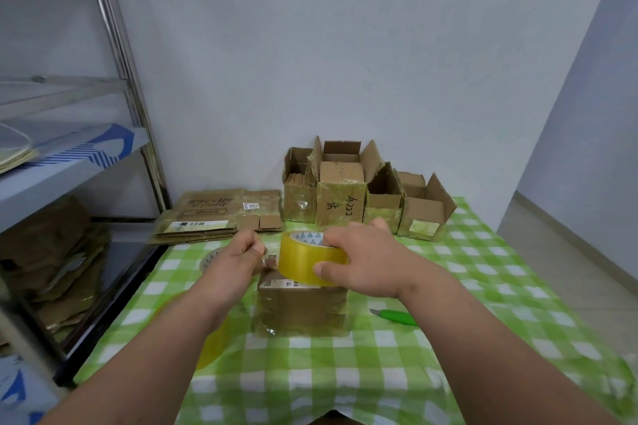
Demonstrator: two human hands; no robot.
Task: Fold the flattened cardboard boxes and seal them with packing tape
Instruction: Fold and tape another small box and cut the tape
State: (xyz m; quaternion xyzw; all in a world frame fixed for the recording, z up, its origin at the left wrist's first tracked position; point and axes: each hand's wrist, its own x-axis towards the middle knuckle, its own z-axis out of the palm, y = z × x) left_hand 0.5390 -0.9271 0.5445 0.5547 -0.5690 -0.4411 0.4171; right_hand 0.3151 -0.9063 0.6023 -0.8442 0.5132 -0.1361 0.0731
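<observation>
Tabletop [448, 286] in green-and-white check carries the brown folded cardboard box [300, 307] centrally. Above it, the yellowish packing tape roll [310, 259] is clasped by the right hand [362, 259]; its free end is pinched in the left hand [241, 255]. The strip is best kept taut and centred over the seam.

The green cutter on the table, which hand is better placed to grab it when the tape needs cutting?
Probably the right hand: the green cutter lies on its side, though it must release the tape roll first.
</observation>
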